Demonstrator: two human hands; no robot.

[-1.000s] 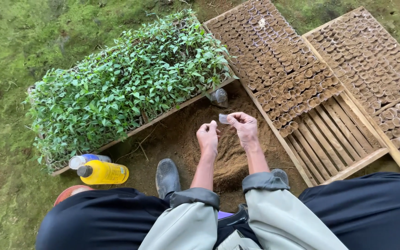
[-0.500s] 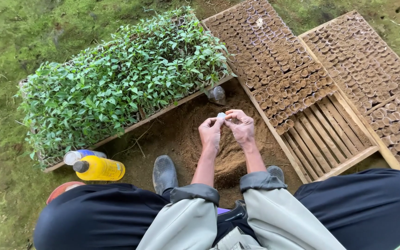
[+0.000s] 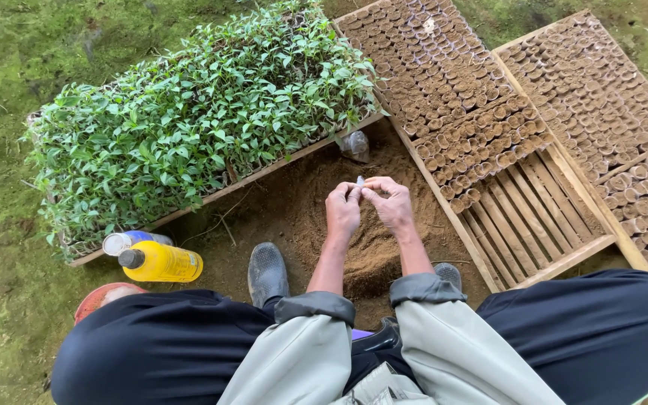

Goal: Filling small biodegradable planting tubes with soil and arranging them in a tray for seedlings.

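Left hand [image 3: 343, 212] and right hand [image 3: 391, 204]: fingertips pinching one small pale tube-shaped pot [image 3: 360, 181] between them, above the brown soil heap [image 3: 373, 251]; wooden slatted tray of filled pots [image 3: 481, 135] at two o'clock.

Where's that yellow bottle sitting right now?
The yellow bottle lies on its side on the ground at lower left, beside a blue bottle, just below the tray of green seedlings and left of the shoe.

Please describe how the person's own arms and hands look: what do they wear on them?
Both hands are bare: the left hand and right hand wear no gloves, and no rings or watch can be made out. The forearms are uncovered too. Pale grey-green sleeves are pushed up toward the elbows, each ending in a bunched, darker grey cuff. The fabric looks smooth, like a light jacket.
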